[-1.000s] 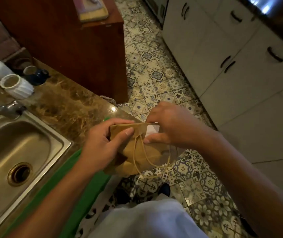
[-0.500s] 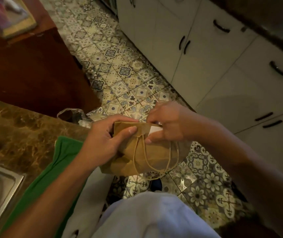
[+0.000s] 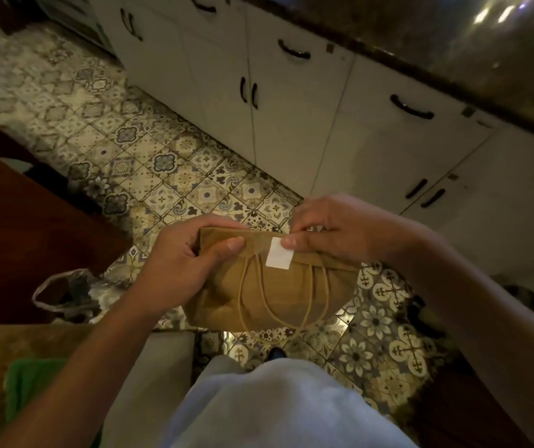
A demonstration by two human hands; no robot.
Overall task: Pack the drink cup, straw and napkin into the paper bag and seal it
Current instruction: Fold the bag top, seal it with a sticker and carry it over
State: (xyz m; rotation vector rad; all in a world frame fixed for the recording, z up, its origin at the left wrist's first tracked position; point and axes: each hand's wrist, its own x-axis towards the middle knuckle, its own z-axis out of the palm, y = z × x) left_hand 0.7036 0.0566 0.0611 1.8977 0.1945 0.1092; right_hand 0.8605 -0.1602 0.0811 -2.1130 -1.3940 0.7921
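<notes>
A brown paper bag (image 3: 278, 295) with its top folded over is held in the air above the tiled floor. Its twine handles hang down its front. A white sticker (image 3: 279, 258) sits across the edge of the folded flap. My left hand (image 3: 181, 266) grips the bag's left top corner, thumb on the flap. My right hand (image 3: 333, 231) holds the right side of the fold, its thumb tip at the sticker's upper right corner. The drink cup, straw and napkin are not visible.
White cabinets (image 3: 323, 124) with dark handles stand ahead under a dark countertop (image 3: 453, 43). A brown wooden cabinet (image 3: 16, 237) is at the left, a plastic bag (image 3: 65, 292) beside it. A marble counter with a green cloth (image 3: 29, 386) lies at the lower left.
The view has swung right, so the sink has left the frame and the white cabinets fill the top. My hands and the bag stay together, and more of the white sticker shows.
</notes>
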